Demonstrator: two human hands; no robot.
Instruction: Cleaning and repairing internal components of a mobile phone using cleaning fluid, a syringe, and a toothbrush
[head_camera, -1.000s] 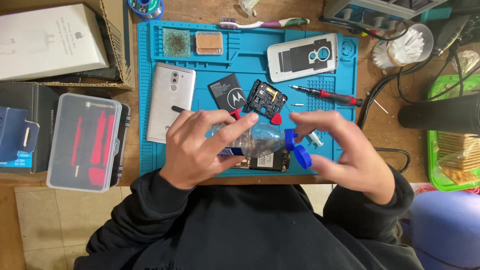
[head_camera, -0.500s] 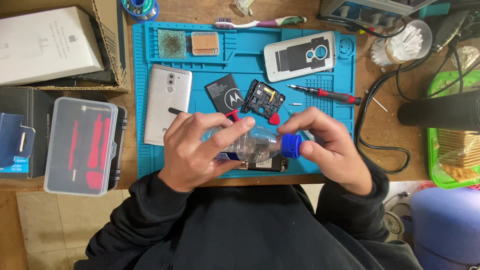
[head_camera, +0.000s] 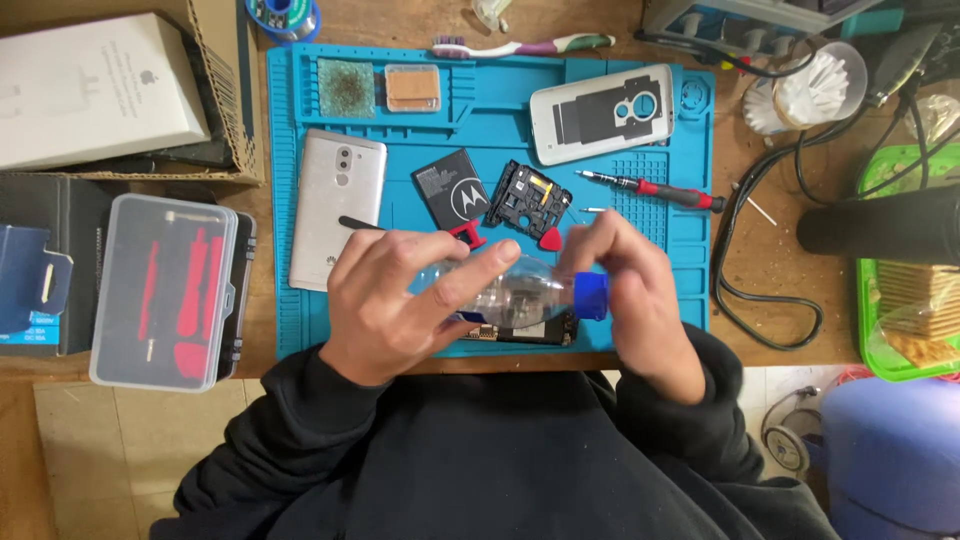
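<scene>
Left hand wrapped around a clear plastic bottle held sideways above a blue work mat, right hand pinching its blue cap, gold phone nearby

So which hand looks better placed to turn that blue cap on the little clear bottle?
Probably the right hand: its fingers already wrap the blue cap. The left hand grips the clear bottle around its body, so it seems better suited to steadying.
</scene>
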